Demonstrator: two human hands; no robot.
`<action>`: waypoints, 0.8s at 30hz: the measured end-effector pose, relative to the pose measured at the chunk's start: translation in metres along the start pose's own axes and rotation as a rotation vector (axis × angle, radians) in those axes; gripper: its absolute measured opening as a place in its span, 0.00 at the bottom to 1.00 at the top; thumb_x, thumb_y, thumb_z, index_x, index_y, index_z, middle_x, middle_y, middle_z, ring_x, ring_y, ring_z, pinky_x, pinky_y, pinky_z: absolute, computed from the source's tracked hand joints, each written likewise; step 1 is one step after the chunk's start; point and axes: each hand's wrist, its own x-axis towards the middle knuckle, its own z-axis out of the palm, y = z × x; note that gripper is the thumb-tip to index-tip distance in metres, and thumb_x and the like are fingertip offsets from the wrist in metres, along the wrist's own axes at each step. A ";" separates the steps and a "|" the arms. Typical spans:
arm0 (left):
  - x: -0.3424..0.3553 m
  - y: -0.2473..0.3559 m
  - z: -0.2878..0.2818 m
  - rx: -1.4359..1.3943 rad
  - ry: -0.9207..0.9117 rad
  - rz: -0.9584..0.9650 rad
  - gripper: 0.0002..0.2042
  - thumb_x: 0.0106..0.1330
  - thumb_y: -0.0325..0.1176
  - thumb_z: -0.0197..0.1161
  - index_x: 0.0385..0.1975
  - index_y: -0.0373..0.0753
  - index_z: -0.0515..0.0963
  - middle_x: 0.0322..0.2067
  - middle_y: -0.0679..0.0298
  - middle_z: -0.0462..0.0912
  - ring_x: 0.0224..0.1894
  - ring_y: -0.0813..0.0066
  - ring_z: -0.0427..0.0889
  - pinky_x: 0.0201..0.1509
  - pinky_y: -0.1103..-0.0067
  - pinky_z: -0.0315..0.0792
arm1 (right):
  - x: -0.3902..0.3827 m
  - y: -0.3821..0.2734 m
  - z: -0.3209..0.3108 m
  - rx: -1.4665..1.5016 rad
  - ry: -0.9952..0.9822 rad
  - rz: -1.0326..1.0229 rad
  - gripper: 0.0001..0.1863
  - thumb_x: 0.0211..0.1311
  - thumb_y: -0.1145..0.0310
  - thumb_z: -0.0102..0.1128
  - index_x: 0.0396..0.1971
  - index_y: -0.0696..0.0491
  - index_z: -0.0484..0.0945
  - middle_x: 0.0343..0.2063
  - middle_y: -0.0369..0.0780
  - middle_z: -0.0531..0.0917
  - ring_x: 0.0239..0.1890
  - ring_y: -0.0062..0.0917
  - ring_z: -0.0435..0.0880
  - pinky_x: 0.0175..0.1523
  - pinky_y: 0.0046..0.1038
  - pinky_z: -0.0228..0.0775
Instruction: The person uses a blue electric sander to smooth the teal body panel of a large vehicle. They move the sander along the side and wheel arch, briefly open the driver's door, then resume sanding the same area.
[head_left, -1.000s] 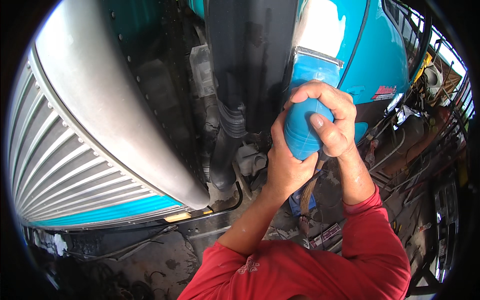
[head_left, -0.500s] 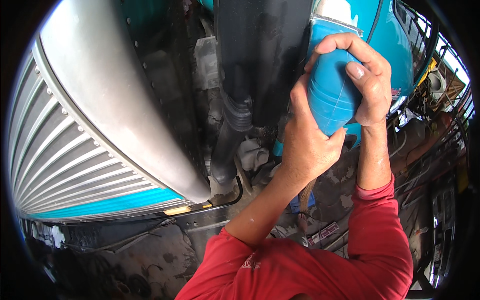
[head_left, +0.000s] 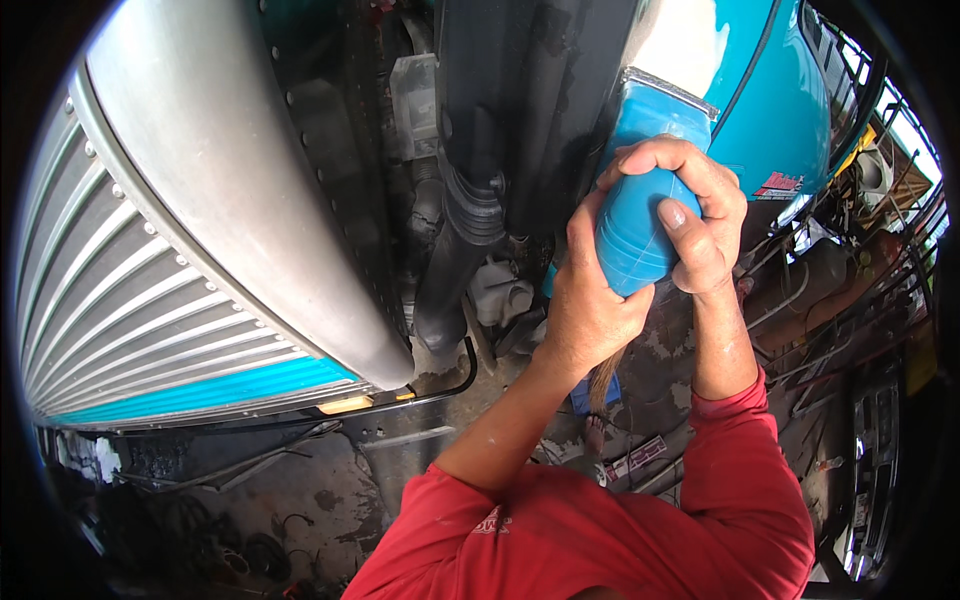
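Observation:
A blue hand sanding block [head_left: 642, 235] with a rounded grip lies against the turquoise vehicle panel [head_left: 775, 110]. Its flat far end meets a whitish patch [head_left: 680, 45] on that panel. My left hand [head_left: 590, 305] is closed round the near, left side of the grip. Over the top and right side curl the fingers and thumb of my right hand [head_left: 708, 210], also closed on it. The block's underside is hidden from me.
To the left stands a silver ribbed body section [head_left: 240, 200] with rivets. Between it and my hands runs a thick black pipe [head_left: 470, 210]. A dark cable [head_left: 745, 70] hangs along the panel. Metal rods and tubes [head_left: 790, 300] clutter the right side, above a stained floor [head_left: 310, 500].
Both hands and the sanding block have moved nearer to me and slightly left. More of the whitish patch shows beyond the block's far end. The grip of both hands stays the same.

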 end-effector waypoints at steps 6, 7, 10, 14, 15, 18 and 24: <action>-0.040 -0.041 -0.004 -0.048 0.017 -0.040 0.44 0.60 0.27 0.81 0.73 0.33 0.57 0.62 0.47 0.77 0.63 0.58 0.81 0.64 0.63 0.77 | -0.042 0.025 0.023 -0.032 -0.051 -0.092 0.20 0.53 0.66 0.61 0.43 0.62 0.86 0.36 0.50 0.89 0.38 0.42 0.91 0.47 0.36 0.83; -0.044 -0.047 -0.006 -0.043 0.025 -0.025 0.44 0.60 0.27 0.82 0.72 0.32 0.58 0.60 0.47 0.79 0.60 0.60 0.83 0.62 0.64 0.78 | -0.047 0.027 0.027 -0.037 -0.046 -0.118 0.20 0.53 0.67 0.61 0.43 0.62 0.86 0.36 0.50 0.89 0.38 0.42 0.91 0.47 0.36 0.83; -0.052 -0.055 -0.010 -0.021 0.031 -0.003 0.44 0.59 0.28 0.82 0.72 0.32 0.60 0.58 0.46 0.82 0.59 0.58 0.86 0.61 0.64 0.80 | -0.058 0.032 0.034 -0.048 -0.033 -0.141 0.20 0.53 0.67 0.61 0.44 0.63 0.85 0.36 0.51 0.89 0.38 0.43 0.91 0.47 0.37 0.83; -0.046 -0.042 -0.014 -0.002 0.026 -0.057 0.45 0.58 0.28 0.82 0.73 0.35 0.60 0.57 0.44 0.83 0.60 0.53 0.87 0.61 0.62 0.81 | -0.050 0.027 0.031 -0.046 -0.042 -0.140 0.20 0.53 0.67 0.60 0.44 0.63 0.85 0.37 0.51 0.89 0.38 0.43 0.91 0.48 0.37 0.83; -0.040 -0.037 -0.013 0.004 0.020 -0.062 0.45 0.57 0.29 0.82 0.73 0.36 0.60 0.58 0.44 0.82 0.61 0.52 0.86 0.61 0.62 0.81 | -0.044 0.024 0.028 -0.059 -0.039 -0.130 0.21 0.53 0.67 0.60 0.44 0.63 0.86 0.37 0.51 0.89 0.39 0.43 0.92 0.49 0.37 0.83; -0.018 -0.018 -0.008 0.011 0.008 -0.034 0.47 0.56 0.26 0.79 0.76 0.39 0.57 0.63 0.42 0.78 0.64 0.46 0.84 0.63 0.58 0.81 | -0.020 0.011 0.013 -0.067 -0.009 -0.045 0.23 0.56 0.62 0.58 0.45 0.63 0.86 0.38 0.49 0.90 0.40 0.40 0.92 0.50 0.35 0.82; 0.031 0.020 0.003 -0.025 0.024 0.129 0.46 0.57 0.23 0.74 0.76 0.40 0.53 0.55 0.37 0.82 0.58 0.38 0.87 0.60 0.56 0.82 | 0.033 -0.015 -0.013 0.068 -0.015 0.054 0.26 0.65 0.56 0.53 0.48 0.63 0.85 0.37 0.47 0.90 0.42 0.32 0.90 0.52 0.32 0.81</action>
